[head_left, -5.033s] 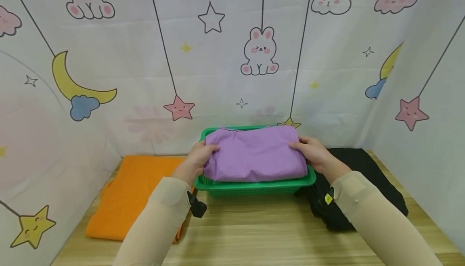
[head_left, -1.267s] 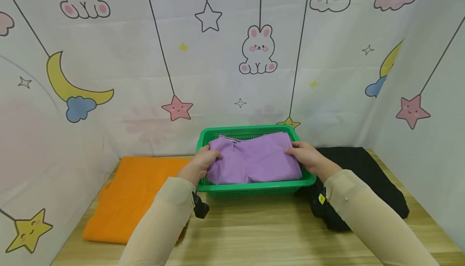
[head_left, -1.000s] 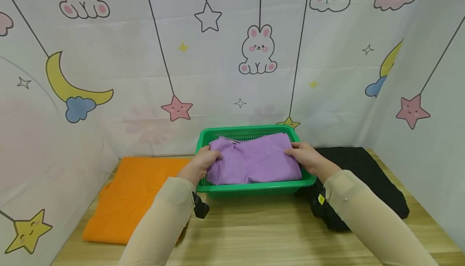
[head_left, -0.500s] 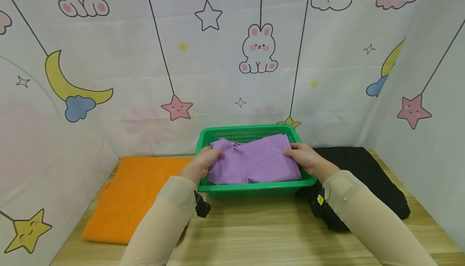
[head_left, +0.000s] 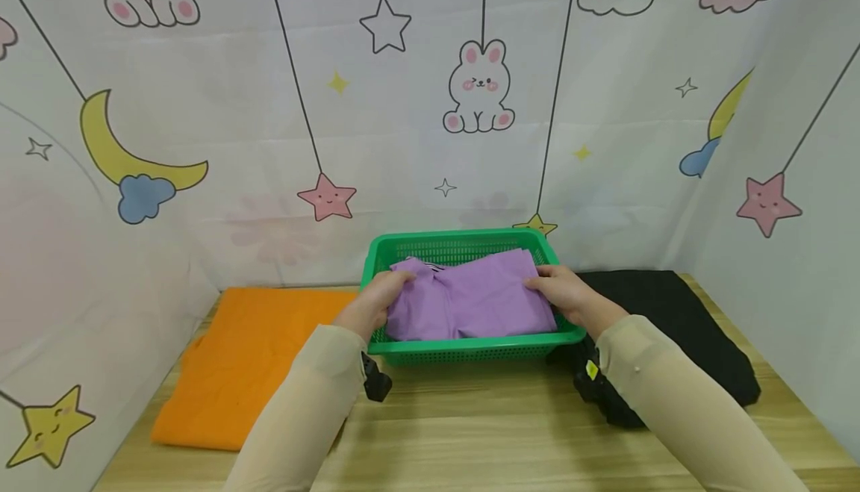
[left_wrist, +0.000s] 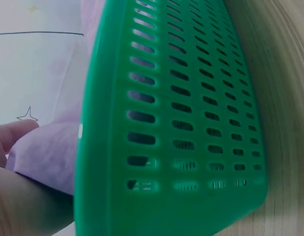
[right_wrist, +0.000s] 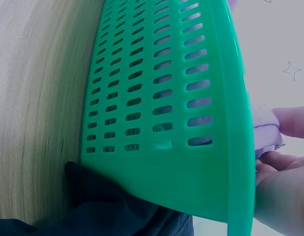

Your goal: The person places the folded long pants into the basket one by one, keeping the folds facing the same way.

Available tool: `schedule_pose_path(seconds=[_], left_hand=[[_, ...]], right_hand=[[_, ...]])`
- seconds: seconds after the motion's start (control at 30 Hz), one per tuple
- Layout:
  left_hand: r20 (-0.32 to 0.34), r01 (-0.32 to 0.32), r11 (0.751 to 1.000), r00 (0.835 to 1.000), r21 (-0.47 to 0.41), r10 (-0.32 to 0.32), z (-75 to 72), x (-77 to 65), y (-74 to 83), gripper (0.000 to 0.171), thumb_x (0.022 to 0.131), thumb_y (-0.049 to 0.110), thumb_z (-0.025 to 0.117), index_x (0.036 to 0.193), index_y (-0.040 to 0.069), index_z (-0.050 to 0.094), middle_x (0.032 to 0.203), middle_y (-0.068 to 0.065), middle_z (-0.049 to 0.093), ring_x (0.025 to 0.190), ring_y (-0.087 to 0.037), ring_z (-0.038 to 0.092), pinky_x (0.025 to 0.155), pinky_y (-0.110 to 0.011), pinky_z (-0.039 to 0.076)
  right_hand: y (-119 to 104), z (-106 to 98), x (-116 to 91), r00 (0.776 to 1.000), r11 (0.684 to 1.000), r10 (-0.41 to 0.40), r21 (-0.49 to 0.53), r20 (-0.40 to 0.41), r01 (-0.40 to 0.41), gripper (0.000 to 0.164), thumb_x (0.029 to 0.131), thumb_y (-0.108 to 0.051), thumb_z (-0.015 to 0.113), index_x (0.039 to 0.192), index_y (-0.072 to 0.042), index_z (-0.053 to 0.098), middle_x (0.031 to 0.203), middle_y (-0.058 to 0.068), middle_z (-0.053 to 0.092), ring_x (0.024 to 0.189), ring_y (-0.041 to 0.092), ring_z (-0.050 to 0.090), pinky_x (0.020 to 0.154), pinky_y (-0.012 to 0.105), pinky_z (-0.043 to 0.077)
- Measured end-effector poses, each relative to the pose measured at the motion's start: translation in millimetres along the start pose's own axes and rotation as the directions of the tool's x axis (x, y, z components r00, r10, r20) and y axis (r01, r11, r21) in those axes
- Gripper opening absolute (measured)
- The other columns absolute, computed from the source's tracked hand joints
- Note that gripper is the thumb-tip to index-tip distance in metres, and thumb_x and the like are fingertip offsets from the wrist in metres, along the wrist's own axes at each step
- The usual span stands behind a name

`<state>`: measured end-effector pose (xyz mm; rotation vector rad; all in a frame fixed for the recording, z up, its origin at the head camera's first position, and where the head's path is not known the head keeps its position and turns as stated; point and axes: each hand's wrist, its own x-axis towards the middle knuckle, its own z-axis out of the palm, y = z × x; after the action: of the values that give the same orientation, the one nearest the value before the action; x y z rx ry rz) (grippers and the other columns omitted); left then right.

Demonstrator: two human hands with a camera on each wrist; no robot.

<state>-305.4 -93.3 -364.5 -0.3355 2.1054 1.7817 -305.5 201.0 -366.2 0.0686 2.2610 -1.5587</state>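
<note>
A folded purple garment (head_left: 480,298) lies inside a green perforated plastic basket (head_left: 470,348), with a striped or zipped edge showing at its back left. My left hand (head_left: 372,299) reaches over the basket's left rim and pinches the garment's left end, thumb on top. At the other end my right hand (head_left: 569,294) pinches the right edge between thumb and fingers. In the right wrist view the right hand's fingers (right_wrist: 285,160) are bent around a bit of purple cloth (right_wrist: 265,129) just past the rim. The left wrist view shows cloth (left_wrist: 46,155) beside the left thumb.
Left of the basket lies a folded orange cloth (head_left: 255,365) on the wooden table (head_left: 463,425). A black cloth (head_left: 678,343) lies to the right, its near end bunched up close to the basket. A patterned white curtain (head_left: 403,141) hangs behind.
Since five seconds ago the purple garment has come down from above the rim into the basket, with both hands holding its ends. Lately the left hand has shifted slightly.
</note>
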Motion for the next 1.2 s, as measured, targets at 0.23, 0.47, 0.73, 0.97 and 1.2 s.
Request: schedule_pose_path(seconds=[0.23, 0.47, 0.73, 0.97, 1.2], left_hand=[[0.037, 0.02, 1.0, 0.999, -0.011, -0.02, 2.1, 0.0, -1.5, 0.045, 0.095, 0.033, 0.048, 0.128, 0.003, 0.049, 0.115, -0.007, 0.051, 0.092, -0.018, 0.051, 0.087, -0.032, 0.046], [0.086, 0.035, 0.998, 0.996, -0.043, -0.031, 3.5, 0.5, -2.1, 0.061, 0.097, 0.045, 0.04, 0.143, 0.006, 0.035, 0.143, -0.011, 0.04, 0.118, -0.023, 0.045, 0.11, -0.041, 0.034], [0.14, 0.048, 0.997, 0.989, -0.066, -0.039, 3.6, 3.3, -1.4, 0.068, 0.097, 0.051, 0.035, 0.15, 0.01, 0.021, 0.15, -0.012, 0.03, 0.124, -0.024, 0.041, 0.113, -0.042, 0.029], [0.145, 0.045, 0.997, 0.989, -0.067, -0.035, 4.6, 4.2, -2.2, 0.068, 0.098, 0.049, 0.036, 0.15, 0.007, 0.022, 0.155, -0.01, 0.023, 0.129, -0.025, 0.037, 0.114, -0.043, 0.027], [0.134, 0.052, 0.997, 0.99, -0.058, -0.044, 5.6, 3.9, -3.1, 0.068, 0.098, 0.049, 0.037, 0.149, 0.006, 0.024, 0.153, -0.011, 0.026, 0.125, -0.024, 0.04, 0.113, -0.042, 0.029]], right_hand=[[2.0, 3.1, 0.1, 1.0, 1.0, -0.014, -0.017, 0.009, 0.014, 0.059, 0.1, -0.02, 0.043, 0.149, 0.003, 0.018, 0.147, 0.025, 0.031, 0.13, 0.038, 0.041, 0.105, 0.051, 0.038], [4.0, 6.1, 1.6, 1.0, 1.0, -0.009, -0.018, 0.007, 0.009, 0.059, 0.099, -0.018, 0.042, 0.149, 0.003, 0.017, 0.148, 0.025, 0.03, 0.131, 0.038, 0.039, 0.107, 0.051, 0.036], [4.6, 7.2, 3.2, 1.0, 0.999, -0.001, -0.036, 0.009, 0.001, 0.061, 0.099, -0.019, 0.043, 0.149, 0.004, 0.015, 0.149, 0.025, 0.028, 0.134, 0.038, 0.036, 0.108, 0.051, 0.033], [3.0, 9.2, 1.7, 1.0, 0.999, -0.001, -0.046, 0.014, 0.002, 0.061, 0.1, -0.019, 0.043, 0.149, 0.004, 0.015, 0.149, 0.025, 0.028, 0.134, 0.039, 0.036, 0.108, 0.052, 0.034], [3.2, 10.3, 1.8, 1.0, 0.999, 0.001, -0.037, 0.012, -0.001, 0.061, 0.099, -0.018, 0.043, 0.149, 0.004, 0.014, 0.15, 0.026, 0.025, 0.135, 0.039, 0.034, 0.109, 0.052, 0.032]])
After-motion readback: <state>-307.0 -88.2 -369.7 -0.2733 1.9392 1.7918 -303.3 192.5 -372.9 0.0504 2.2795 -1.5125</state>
